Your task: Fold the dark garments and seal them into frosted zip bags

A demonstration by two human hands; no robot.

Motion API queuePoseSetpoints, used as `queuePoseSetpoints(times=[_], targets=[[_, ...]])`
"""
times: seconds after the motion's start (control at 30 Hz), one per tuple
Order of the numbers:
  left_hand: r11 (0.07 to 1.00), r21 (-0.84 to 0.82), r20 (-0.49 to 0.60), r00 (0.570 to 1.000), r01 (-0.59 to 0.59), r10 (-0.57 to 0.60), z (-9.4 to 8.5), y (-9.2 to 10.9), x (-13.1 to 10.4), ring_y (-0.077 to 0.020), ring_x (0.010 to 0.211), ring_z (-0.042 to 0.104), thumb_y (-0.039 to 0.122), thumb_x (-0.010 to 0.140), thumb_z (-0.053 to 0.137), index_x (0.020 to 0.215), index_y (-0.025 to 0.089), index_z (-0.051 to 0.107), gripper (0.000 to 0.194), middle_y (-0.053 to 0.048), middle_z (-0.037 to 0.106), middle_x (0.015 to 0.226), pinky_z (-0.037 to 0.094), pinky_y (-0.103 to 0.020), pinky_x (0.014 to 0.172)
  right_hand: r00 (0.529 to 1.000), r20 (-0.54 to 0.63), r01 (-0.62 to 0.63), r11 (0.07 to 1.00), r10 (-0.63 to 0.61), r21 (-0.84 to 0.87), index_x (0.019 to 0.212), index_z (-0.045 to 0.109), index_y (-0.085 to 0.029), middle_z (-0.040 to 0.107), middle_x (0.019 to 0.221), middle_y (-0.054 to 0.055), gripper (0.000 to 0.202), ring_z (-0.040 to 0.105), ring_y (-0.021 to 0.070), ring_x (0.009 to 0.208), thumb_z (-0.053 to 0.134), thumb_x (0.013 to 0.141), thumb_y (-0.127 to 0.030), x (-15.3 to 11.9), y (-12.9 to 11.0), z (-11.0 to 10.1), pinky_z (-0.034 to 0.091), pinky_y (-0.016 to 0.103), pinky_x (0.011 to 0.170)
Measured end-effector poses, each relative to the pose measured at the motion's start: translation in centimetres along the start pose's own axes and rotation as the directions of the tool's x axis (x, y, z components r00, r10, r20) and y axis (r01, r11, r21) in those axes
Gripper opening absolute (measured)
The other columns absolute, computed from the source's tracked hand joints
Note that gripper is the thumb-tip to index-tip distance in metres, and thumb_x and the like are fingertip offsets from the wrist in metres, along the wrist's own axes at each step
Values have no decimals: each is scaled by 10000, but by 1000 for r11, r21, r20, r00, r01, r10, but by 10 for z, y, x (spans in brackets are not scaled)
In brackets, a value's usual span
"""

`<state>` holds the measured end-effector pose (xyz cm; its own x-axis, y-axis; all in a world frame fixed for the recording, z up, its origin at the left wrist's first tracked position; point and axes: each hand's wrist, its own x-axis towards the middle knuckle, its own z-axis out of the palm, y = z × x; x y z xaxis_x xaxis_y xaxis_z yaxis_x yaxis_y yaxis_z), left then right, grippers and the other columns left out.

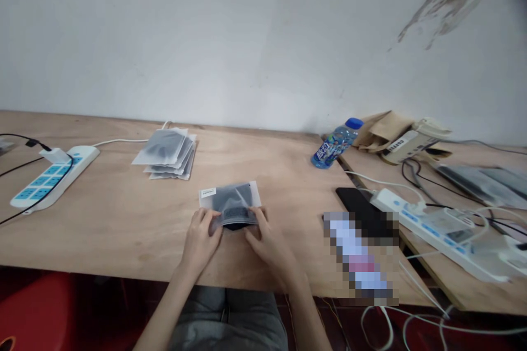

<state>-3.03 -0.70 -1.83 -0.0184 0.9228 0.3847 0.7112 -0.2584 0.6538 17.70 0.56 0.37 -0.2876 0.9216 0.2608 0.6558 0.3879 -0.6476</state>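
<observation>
A frosted plastic bag (233, 197) with something dark inside lies on the wooden table in front of me. It has a white label at its upper left corner, and a dark edge shows at the near, mouth side. My left hand (205, 233) pinches the near left corner of the bag. At the near right corner, my right hand (261, 233) grips it between thumb and fingers. Farther off to the left sits a stack of similar frosted bags (167, 151), several high.
A white and blue power strip (53, 178) lies at far left, another power strip (436, 236) at right among cables. A blue-capped bottle (335, 142) and a coffee cup (414, 140) stand at back right. A black phone (362, 208) and a pixelated item (362, 263) lie right of my hands.
</observation>
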Motion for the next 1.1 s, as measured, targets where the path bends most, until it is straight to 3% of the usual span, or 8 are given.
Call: queuePoseSetpoints(times=[0.17,0.43,0.6,0.67,0.73,0.9,1.0,1.1], targets=[[991,-133,97,995,-20,33,-11,-1,-9,-217,1037,592,153,799,579,1120,237,591,332,-57,603,1065,504,-375,900,999,-5,-40,992,40,-122,1247,467,-242,532,1191,104,432,605,269,1032,608,849,-331,0,2,2,513,398,846],[932,-340,175,982,129,-72,-19,1,-28,-208,1025,620,173,862,471,1103,219,613,283,-67,659,1071,495,-399,939,971,-137,-228,939,198,-259,1014,515,-194,560,977,67,219,564,192,752,591,820,-261,22,7,25,403,277,596],[904,-378,-32,973,200,-228,-10,-4,-39,-211,1087,608,273,903,468,1031,206,634,220,-93,640,1146,521,-363,895,976,-83,-215,949,201,-231,1072,509,-185,547,1056,90,276,594,223,839,591,813,-234,20,4,19,463,324,676],[879,-389,-125,930,276,-347,-8,-8,-44,-199,957,642,350,871,545,1091,187,595,278,-114,630,1136,552,-332,782,990,-49,-137,977,130,-164,1141,495,-207,534,1133,93,352,600,242,948,607,809,-238,14,6,12,494,357,769],[844,-381,-139,879,377,-455,-10,-12,-47,-166,732,638,428,837,590,1122,168,568,387,-97,658,999,548,-305,654,998,-23,-61,995,59,-82,1213,468,-240,511,1227,90,423,575,254,1082,622,820,-263,6,8,6,491,388,882],[787,-300,140,841,539,-523,-23,-12,-45,-167,498,579,564,791,571,817,176,647,396,-18,626,604,430,-256,456,1000,-22,16,1000,-16,20,1250,471,-283,505,1307,72,427,506,259,1230,622,852,-322,-2,8,-1,444,423,1011],[769,-276,269,814,577,-515,-25,-8,-42,-153,463,560,564,811,532,697,189,614,401,-16,621,570,374,-233,424,997,-71,-36,999,36,8,1103,534,-255,577,1154,66,254,575,251,1100,581,855,-286,4,8,6,491,403,914],[762,-286,323,807,581,-494,-23,-2,-40,-132,442,536,555,836,506,693,191,580,398,-9,628,588,370,-225,433,980,-133,-162,984,151,-78,983,550,-220,586,1015,68,186,602,248,934,577,805,-265,12,9,17,511,376,774]])
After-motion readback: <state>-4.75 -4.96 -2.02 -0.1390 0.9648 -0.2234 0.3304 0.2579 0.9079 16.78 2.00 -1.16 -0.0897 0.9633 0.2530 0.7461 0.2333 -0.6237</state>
